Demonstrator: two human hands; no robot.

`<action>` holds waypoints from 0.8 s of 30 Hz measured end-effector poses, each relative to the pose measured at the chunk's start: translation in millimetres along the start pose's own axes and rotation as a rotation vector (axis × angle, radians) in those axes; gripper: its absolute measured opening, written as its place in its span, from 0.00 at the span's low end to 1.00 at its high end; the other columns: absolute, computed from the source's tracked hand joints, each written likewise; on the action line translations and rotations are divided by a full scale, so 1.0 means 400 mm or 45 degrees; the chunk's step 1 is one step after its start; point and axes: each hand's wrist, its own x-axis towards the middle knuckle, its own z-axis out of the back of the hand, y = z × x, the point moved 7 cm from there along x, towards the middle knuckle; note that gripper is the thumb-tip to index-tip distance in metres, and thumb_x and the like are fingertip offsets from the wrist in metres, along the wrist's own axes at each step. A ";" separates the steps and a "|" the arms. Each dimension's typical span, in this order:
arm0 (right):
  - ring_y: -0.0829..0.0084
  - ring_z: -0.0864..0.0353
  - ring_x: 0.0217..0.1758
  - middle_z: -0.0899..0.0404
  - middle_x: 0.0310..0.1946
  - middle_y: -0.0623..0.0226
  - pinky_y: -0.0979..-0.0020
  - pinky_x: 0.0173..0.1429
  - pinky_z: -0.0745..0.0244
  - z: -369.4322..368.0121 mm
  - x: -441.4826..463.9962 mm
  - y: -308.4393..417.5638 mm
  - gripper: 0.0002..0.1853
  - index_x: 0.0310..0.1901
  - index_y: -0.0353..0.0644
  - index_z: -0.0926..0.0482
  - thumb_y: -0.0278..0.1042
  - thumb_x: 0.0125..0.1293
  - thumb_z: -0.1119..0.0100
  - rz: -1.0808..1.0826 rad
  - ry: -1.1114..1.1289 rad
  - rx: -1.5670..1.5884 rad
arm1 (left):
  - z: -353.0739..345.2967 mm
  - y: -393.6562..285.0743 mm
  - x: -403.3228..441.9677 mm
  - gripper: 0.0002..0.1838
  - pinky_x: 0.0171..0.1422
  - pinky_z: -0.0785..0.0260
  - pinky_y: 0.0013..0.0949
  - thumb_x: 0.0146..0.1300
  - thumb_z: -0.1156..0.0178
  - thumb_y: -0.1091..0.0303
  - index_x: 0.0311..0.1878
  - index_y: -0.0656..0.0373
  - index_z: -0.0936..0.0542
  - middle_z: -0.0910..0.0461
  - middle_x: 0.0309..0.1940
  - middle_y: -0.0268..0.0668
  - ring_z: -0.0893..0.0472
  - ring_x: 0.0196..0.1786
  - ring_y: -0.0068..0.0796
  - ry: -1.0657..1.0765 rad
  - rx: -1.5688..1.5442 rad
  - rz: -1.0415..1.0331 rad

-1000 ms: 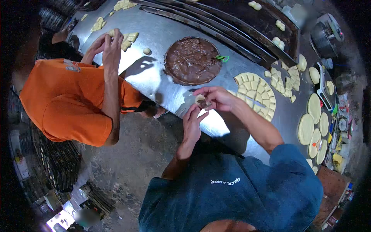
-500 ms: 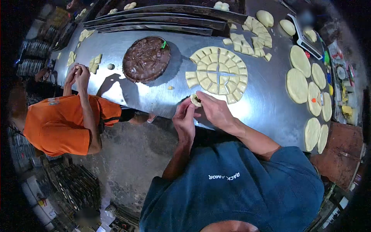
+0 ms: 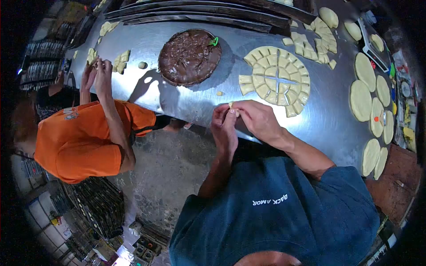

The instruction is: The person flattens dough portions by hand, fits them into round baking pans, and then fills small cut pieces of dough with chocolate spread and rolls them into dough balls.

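Observation:
Between the fingertips of my left hand [image 3: 225, 126] and my right hand [image 3: 259, 119] is a small dough piece [image 3: 231, 105], pinched at the table's near edge and mostly hidden by the fingers. Both hands are closed on it. Beyond them, to the left, a round pan of brown filling [image 3: 190, 57] has a green utensil [image 3: 214, 41] in it. Right of the pan lies a round of dough cut into many pieces [image 3: 277, 75]. One tiny dough bit [image 3: 219, 93] rests on the metal just past my hands.
A co-worker in an orange shirt [image 3: 80, 142] stands at the left with both hands raised over the metal table [image 3: 195, 99]. Dark trays [image 3: 199, 13] lie along the far side. Flat dough ovals [image 3: 360, 100] and a scale [image 3: 372, 46] are at the right.
The view has swung round and shifted. The dough piece showed its dark filling in an open cup earlier; now my fingers are closed over it and the filling is out of sight.

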 end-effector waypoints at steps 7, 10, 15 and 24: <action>0.69 0.21 0.26 0.23 0.27 0.62 0.72 0.31 0.25 0.006 0.069 -0.082 0.09 0.41 0.36 0.22 0.28 0.61 0.37 -0.168 0.113 -0.036 | 0.003 0.045 0.092 0.07 0.45 0.27 0.26 0.62 0.39 0.77 0.44 0.62 0.24 0.21 0.39 0.34 0.23 0.42 0.21 0.549 0.146 0.325; 0.73 0.20 0.34 0.21 0.32 0.64 0.74 0.31 0.24 -0.007 0.019 -0.197 0.08 0.42 0.35 0.20 0.27 0.62 0.38 -0.767 0.273 0.484 | -0.046 0.056 0.092 0.11 0.48 0.24 0.30 0.65 0.43 0.76 0.51 0.65 0.25 0.21 0.45 0.39 0.20 0.44 0.25 0.564 0.011 0.503; 0.64 0.18 0.36 0.22 0.33 0.58 0.69 0.38 0.23 0.098 -0.058 -0.111 0.09 0.41 0.36 0.21 0.29 0.61 0.39 -0.352 -0.304 0.317 | -0.098 0.107 0.068 0.15 0.55 0.25 0.34 0.68 0.46 0.74 0.56 0.68 0.25 0.21 0.49 0.43 0.20 0.50 0.31 0.548 0.020 0.459; 0.66 0.22 0.30 0.23 0.29 0.60 0.69 0.36 0.26 0.265 -0.332 -0.258 0.07 0.35 0.36 0.22 0.30 0.58 0.37 -0.544 -0.395 0.098 | -0.268 0.311 -0.110 0.19 0.51 0.26 0.29 0.63 0.41 0.75 0.57 0.70 0.25 0.20 0.47 0.41 0.20 0.47 0.26 1.018 0.458 0.772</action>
